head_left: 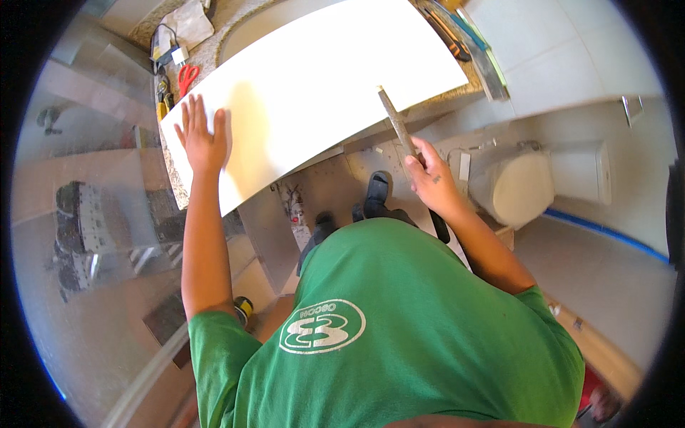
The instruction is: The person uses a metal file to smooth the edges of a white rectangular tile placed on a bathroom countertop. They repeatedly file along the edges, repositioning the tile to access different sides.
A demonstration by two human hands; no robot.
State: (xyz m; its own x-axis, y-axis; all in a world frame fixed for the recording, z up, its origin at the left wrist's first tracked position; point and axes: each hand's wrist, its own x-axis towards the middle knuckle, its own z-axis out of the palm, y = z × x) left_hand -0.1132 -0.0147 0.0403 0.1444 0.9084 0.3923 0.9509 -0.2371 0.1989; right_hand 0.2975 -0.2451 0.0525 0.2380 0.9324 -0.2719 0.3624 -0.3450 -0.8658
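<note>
A large white panel (321, 78) lies across a speckled stone counter (176, 171), partly covering the sink. My left hand (205, 135) rests flat on the panel's left end, fingers spread. Closed around a long, thin grey rod-like tool (394, 118) is my right hand (432, 178). The tool's pale tip points over the panel's near edge, and a dark end shows below my fist. I cannot make out its exact kind. Just beyond my left fingers are red-handled scissors (188, 77) and a yellow-handled tool (163, 108).
A white charger (180, 55) with cable and a pale cloth-like bag (187, 27) sit at the counter's far left. Orange-and-black tools (448, 36) lie at its right. A toilet (524, 187) stands to the right, blue tape (606, 234) runs along the floor, and glass (93, 178) borders the left.
</note>
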